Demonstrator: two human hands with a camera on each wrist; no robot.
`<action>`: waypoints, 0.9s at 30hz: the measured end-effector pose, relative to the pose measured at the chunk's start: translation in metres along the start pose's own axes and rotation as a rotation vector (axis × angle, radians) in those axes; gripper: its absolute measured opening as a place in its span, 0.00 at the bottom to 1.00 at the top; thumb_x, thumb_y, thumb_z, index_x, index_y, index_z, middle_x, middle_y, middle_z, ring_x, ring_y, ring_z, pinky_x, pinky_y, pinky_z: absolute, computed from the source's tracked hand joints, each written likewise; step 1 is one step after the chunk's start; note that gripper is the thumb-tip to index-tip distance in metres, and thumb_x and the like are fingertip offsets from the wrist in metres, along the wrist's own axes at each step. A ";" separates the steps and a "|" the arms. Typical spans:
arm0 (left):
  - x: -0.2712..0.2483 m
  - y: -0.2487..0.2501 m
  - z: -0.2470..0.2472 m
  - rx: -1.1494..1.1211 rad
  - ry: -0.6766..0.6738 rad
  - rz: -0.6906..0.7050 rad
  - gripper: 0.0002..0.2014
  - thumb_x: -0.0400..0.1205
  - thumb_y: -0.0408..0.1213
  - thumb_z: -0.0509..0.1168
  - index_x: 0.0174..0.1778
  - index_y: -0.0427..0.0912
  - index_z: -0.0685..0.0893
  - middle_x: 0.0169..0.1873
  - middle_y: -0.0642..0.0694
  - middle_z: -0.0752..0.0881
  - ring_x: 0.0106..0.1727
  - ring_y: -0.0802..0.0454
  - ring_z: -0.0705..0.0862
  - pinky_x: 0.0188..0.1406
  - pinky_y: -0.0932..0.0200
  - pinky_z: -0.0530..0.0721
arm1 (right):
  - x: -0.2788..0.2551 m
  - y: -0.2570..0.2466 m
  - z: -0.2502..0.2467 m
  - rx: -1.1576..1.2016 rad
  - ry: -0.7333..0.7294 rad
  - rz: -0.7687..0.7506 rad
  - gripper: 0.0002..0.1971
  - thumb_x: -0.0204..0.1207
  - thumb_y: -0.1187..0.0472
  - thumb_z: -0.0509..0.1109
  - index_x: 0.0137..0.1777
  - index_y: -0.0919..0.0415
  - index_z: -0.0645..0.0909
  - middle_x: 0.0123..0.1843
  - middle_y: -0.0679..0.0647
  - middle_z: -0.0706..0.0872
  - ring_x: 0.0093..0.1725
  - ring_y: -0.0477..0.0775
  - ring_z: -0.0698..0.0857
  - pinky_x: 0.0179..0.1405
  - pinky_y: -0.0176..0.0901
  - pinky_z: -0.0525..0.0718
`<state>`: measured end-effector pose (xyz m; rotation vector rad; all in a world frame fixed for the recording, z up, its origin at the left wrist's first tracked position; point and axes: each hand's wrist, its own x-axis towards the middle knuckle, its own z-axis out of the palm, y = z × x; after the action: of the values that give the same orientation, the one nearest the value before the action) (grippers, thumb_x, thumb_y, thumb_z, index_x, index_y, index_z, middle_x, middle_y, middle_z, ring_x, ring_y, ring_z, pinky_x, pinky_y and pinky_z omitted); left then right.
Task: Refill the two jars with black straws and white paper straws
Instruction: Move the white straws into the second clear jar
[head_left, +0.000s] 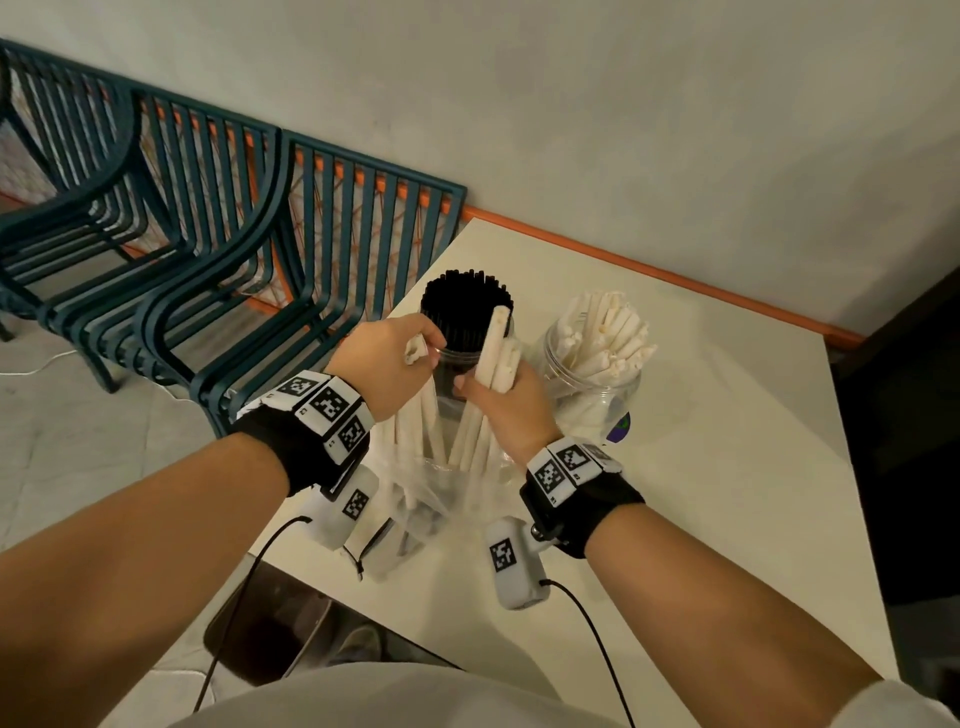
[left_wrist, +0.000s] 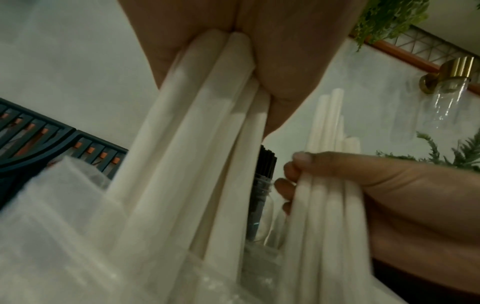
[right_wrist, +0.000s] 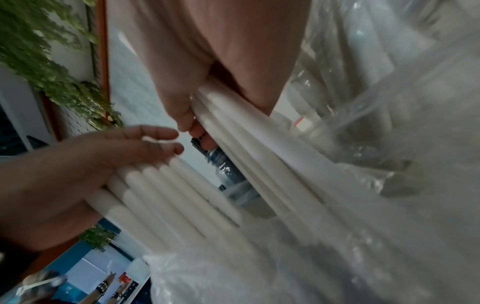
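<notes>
Two clear jars stand on the white table (head_left: 727, 467). One is packed with black straws (head_left: 466, 304); the other (head_left: 597, 384) holds white paper straws (head_left: 605, 330). In front of them a clear plastic bag (head_left: 431, 499) holds more white paper straws. My left hand (head_left: 410, 345) grips a bundle of these straws (left_wrist: 194, 144) near their tops, just left of the black straw jar. My right hand (head_left: 493, 387) grips a second bundle (head_left: 493, 343) that rises in front of that jar. Both bundles still reach down into the bag (right_wrist: 389, 185). The hands are close together, above the bag.
Teal metal chairs (head_left: 208, 260) stand along the wall to the left of the table. An orange strip (head_left: 675, 275) runs along the wall behind the table's far edge. A dark seat (head_left: 270, 634) sits below the near table corner. Cables hang from both wrist cameras.
</notes>
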<state>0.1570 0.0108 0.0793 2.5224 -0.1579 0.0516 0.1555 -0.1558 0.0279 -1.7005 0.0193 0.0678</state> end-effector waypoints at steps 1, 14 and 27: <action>0.000 0.000 -0.001 0.030 -0.007 -0.008 0.07 0.80 0.41 0.63 0.53 0.53 0.81 0.47 0.47 0.85 0.48 0.47 0.83 0.50 0.47 0.84 | -0.001 -0.001 -0.005 -0.009 0.004 -0.026 0.11 0.73 0.62 0.75 0.54 0.63 0.83 0.47 0.55 0.89 0.49 0.51 0.88 0.49 0.42 0.83; 0.006 0.003 0.004 0.228 -0.015 0.038 0.07 0.82 0.43 0.59 0.54 0.54 0.79 0.38 0.54 0.79 0.37 0.51 0.78 0.35 0.58 0.74 | -0.004 -0.102 -0.099 0.352 0.075 -0.330 0.06 0.79 0.69 0.68 0.54 0.62 0.76 0.46 0.59 0.90 0.51 0.61 0.88 0.57 0.55 0.84; 0.010 0.001 0.007 0.259 0.015 0.042 0.06 0.82 0.43 0.59 0.53 0.54 0.79 0.31 0.58 0.75 0.31 0.55 0.74 0.31 0.59 0.70 | 0.035 -0.124 -0.143 0.199 0.198 -0.427 0.09 0.77 0.65 0.72 0.54 0.60 0.77 0.49 0.56 0.90 0.55 0.62 0.89 0.60 0.60 0.85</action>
<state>0.1664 0.0050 0.0744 2.7757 -0.2103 0.1147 0.2020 -0.2800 0.1670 -1.4751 -0.1829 -0.4084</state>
